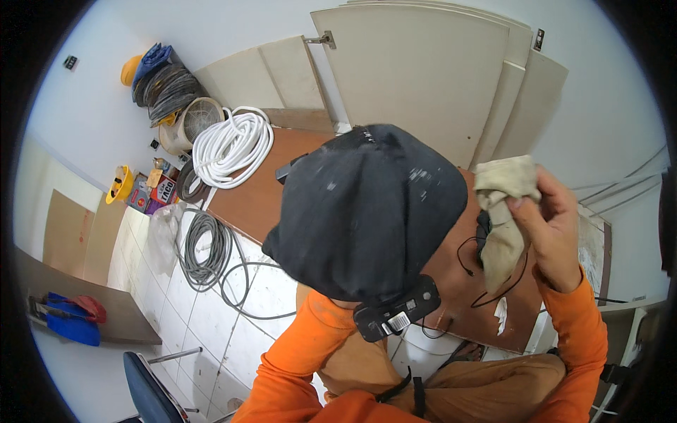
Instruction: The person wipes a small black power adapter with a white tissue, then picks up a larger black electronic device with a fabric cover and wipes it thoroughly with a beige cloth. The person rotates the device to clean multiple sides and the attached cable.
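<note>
A large dark grey fabric piece [367, 211], rounded like a cap and marked with pale smudges, fills the middle of the view. My left hand [345, 304] is behind it; only a sliver of skin shows above the orange sleeve, and its fingers are hidden. A black box-shaped device [397, 308] with a white label sits against the lower edge of the fabric. To the right, my right hand [553, 222] is closed, pinching a crumpled beige rag [504, 240] between thumb and fingers. The rag hangs down over the brown board, apart from the dark fabric.
A brown board [247, 204] lies beneath, with a black cable [483, 240] on it. Coils of white hose [233, 148] and grey cable [204, 254] lie to the left. Pale panels [416, 70] lean on the far wall. A blue chair [149, 388] stands near left.
</note>
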A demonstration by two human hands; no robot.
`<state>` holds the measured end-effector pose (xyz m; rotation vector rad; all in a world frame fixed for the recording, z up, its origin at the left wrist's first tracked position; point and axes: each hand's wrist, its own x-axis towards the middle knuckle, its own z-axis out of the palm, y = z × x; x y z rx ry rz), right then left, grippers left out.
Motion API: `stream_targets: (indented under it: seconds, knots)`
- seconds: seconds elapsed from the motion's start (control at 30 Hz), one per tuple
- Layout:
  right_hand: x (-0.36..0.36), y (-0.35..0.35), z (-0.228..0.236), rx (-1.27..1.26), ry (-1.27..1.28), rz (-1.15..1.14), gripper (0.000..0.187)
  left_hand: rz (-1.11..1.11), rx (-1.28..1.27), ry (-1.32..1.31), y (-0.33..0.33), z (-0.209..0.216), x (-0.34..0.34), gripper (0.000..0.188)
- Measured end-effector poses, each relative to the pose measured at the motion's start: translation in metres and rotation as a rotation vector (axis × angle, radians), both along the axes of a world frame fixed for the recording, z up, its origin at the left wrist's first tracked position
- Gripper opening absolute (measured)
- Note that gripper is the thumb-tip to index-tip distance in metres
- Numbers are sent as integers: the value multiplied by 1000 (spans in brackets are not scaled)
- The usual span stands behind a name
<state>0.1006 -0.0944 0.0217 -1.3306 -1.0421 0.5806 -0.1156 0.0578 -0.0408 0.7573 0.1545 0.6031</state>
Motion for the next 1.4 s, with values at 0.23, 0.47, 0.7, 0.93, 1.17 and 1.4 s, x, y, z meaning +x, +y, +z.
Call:
stream_targets:
  seconds: [0.23, 0.47, 0.7, 0.93, 1.17, 1.4]
  knots:
    - [-43, 10, 4, 400, -1124, 72, 40, -12, 341, 292, -17, -3, -1, 49]
    - [-32, 32, -23, 348, -1288, -74, 48, 174, 1195, 533, -17, 0, 9, 46]
    - [11, 47, -36, 314, -1089, -284, 46, 123, 1642, 738, -12, -3, 6, 68]
    - [20, 31, -19, 223, -484, -184, 43, -63, 585, 451, -8, -23, -4, 59]
    - [-28, 44, -30, 349, -935, 10, 60, 213, 754, 386, 1, -61, 5, 58]
    - [-41, 39, -26, 277, -1043, 27, 54, 481, 1743, 873, -22, -10, 9, 64]
